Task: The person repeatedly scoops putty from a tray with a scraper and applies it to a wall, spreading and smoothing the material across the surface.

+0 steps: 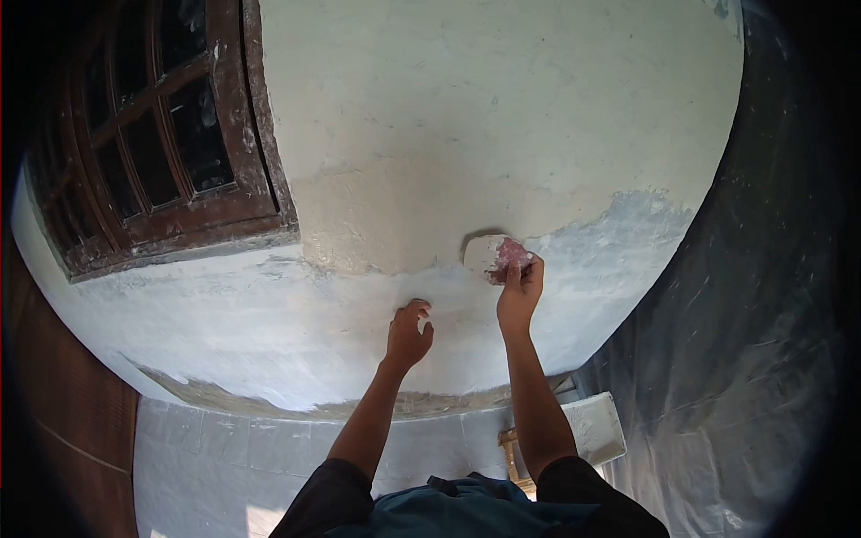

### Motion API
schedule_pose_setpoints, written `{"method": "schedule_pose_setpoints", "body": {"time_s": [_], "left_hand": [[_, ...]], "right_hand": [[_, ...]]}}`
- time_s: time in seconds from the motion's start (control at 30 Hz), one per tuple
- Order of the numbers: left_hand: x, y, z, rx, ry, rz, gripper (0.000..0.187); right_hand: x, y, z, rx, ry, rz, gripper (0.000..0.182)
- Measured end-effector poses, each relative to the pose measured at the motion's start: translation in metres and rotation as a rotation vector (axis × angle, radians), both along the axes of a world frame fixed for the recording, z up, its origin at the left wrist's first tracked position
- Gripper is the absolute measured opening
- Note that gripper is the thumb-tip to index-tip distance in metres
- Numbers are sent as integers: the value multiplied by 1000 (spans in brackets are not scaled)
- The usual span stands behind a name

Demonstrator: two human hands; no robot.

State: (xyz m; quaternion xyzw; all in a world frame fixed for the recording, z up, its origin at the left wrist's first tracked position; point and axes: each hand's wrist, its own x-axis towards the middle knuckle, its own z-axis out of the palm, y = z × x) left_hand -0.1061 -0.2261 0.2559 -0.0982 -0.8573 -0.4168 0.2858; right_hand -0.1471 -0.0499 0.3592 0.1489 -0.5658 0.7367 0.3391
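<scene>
My right hand (522,285) pinches a pinkish-red putty spreader (491,258), much of its face coated in off-white putty. The spreader lies close against the wall (430,117), where a damp cream coat meets the whiter surface below. Lower and to the left, my left hand (411,334) is at the wall with bent fingers, the thumb apart from them and nothing held. Its fingertips overlap the white surface just under the cream patch.
A brown wooden window (152,134) with dark panes is set in the wall at upper left. Dark plastic sheeting (717,359) hangs along the right. At lower right, a white-coated tray (595,429) rests by a wooden frame (513,457). Grey tiles (224,448) cover the floor.
</scene>
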Motion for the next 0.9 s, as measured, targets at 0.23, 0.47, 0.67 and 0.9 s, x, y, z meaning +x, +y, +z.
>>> {"method": "schedule_pose_setpoints", "body": {"time_s": [0.23,0.47,0.67,0.9], "left_hand": [[0,-6,3,-27,-31,-40,34],[0,-6,4,-29,-41,-70,35],[1,-10,4,-21,-59,-99,34],[-1,-9,7,-5,-66,-106,33]], "right_hand": [[-11,3,-6,-132,-82,-132,17],[-6,-18,-13,101,48,-27,20],[-12,12,-12,-203,-34,-28,18],[-17,-8,-6,5,-8,-136,19]]}}
